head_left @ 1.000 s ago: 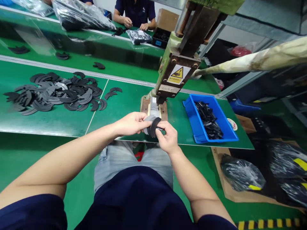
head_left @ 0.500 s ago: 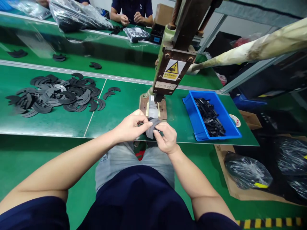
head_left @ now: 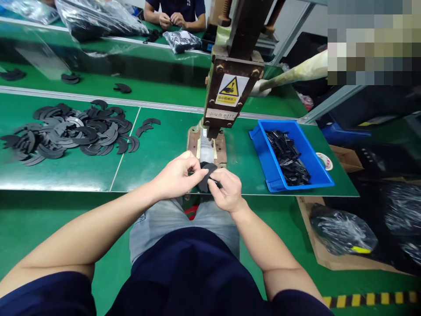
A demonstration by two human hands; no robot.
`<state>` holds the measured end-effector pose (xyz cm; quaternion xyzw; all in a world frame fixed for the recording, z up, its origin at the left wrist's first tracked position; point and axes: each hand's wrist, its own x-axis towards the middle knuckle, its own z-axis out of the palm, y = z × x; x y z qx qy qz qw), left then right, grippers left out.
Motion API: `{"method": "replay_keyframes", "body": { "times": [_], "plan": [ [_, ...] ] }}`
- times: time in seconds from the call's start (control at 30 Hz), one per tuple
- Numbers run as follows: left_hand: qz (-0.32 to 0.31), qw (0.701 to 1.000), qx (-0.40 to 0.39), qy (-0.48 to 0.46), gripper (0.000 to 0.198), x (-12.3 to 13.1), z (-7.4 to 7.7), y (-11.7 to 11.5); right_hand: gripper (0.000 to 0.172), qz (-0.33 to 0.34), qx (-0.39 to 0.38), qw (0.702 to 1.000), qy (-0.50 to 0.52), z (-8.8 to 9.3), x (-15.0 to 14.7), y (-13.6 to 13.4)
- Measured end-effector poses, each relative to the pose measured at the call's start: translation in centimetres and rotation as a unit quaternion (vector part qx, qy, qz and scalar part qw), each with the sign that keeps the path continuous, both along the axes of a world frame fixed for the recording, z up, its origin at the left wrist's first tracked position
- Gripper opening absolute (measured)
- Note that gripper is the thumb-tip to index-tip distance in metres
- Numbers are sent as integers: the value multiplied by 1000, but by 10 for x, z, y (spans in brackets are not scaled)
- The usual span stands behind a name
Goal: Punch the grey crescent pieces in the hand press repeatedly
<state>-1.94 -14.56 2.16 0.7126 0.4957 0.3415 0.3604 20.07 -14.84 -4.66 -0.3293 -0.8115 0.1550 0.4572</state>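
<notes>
My left hand (head_left: pixel 177 175) and my right hand (head_left: pixel 225 191) meet at the table's front edge and both pinch a curved black flat piece (head_left: pixel 204 174), bent between the fingertips. A small dark part may sit under my right thumb; I cannot tell. Just beyond the hands is the base plate (head_left: pixel 207 147) of a manual press (head_left: pixel 232 87) with a yellow warning label. A heap of the same black crescent pieces (head_left: pixel 69 134) lies on the green table to the left.
A blue bin (head_left: pixel 315 169) of small black parts stands right of the press, its long wrapped lever (head_left: pixel 289 74) reaching right. Cardboard with black plastic bags (head_left: pixel 342 230) lies on the floor at right. Another person's hands (head_left: pixel 171 19) work at the far bench.
Both hands have drawn slightly closer together and bent the black piece more tightly; the view has shifted a little to the right and nearer the press.
</notes>
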Motion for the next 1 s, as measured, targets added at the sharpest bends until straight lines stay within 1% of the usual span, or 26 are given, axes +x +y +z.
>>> {"method": "replay_keyframes", "body": {
  "times": [0.07, 0.1, 0.13, 0.2, 0.23, 0.27, 0.3, 0.33, 0.4, 0.47, 0.53, 0.6, 0.67, 0.73, 0.77, 0.83, 0.9, 0.93, 0.97, 1.0],
  "plan": [
    [13, 996, -61, -61, 31, -1, -2, -1, 15, 1, 5, 1000, 16, 0, 0, -2],
    [6, 990, -108, -95, 34, -2, -3, -2, 18, 3, 7, 1000, 21, 0, 0, -3],
    [-18, 978, -163, -126, 38, -3, -4, -2, 20, 7, 8, 1000, 24, 0, 1, -3],
    [-83, 948, -260, -161, 46, -8, -6, -1, 26, 15, 7, 1000, 16, 0, 5, -2],
    [-100, 939, -285, -167, 49, -12, -9, 3, 29, 14, 3, 1000, 8, -1, 10, -1],
    [-92, 937, -292, -170, 51, -18, -13, 9, 34, 5, -1, 1000, 0, -3, 16, 1],
    [-60, 941, -283, -174, 52, -26, -18, 19, 38, -15, -7, 1000, -6, -5, 25, 3],
    [-9, 947, -265, -179, 52, -35, -24, 33, 41, -45, -14, 999, -11, -8, 35, 6],
    [110, 948, -234, -186, 49, -55, -38, 70, 41, -120, -29, 992, -18, -17, 56, 12],
    [200, 931, -242, -186, 43, -75, -48, 119, 36, -182, -42, 982, -29, -29, 74, 18],
    [264, 907, -262, -196, 35, -89, -52, 172, 32, -212, -50, 975, -45, -39, 84, 23],
    [296, 897, -258, -203, 29, -95, -50, 221, 30, -221, -56, 972, -63, -46, 86, 25],
    [310, 895, -240, -211, 25, -94, -45, 263, 29, -226, -61, 969, -80, -49, 84, 25],
    [318, 893, -224, -227, 20, -92, -41, 294, 27, -234, -64, 966, -92, -49, 83, 24],
    [322, 891, -218, -234, 18, -92, -40, 305, 26, -237, -65, 964, -97, -48, 83, 24],
    [331, 888, -209, -240, 16, -98, -39, 316, 25, -241, -68, 963, -101, -48, 84, 24],
    [342, 887, -201, -238, 16, -112, -40, 311, 24, -241, -73, 962, -102, -48, 86, 24],
    [338, 892, -186, -234, 16, -121, -40, 302, 24, -241, -75, 962, -100, -49, 86, 25],
    [328, 903, -162, -225, 16, -130, -41, 287, 24, -241, -78, 962, -98, -49, 87, 25],
    [314, 916, -130, -212, 18, -139, -43, 266, 24, -241, -80, 962, -95, -50, 86, 25]
  ]
}}
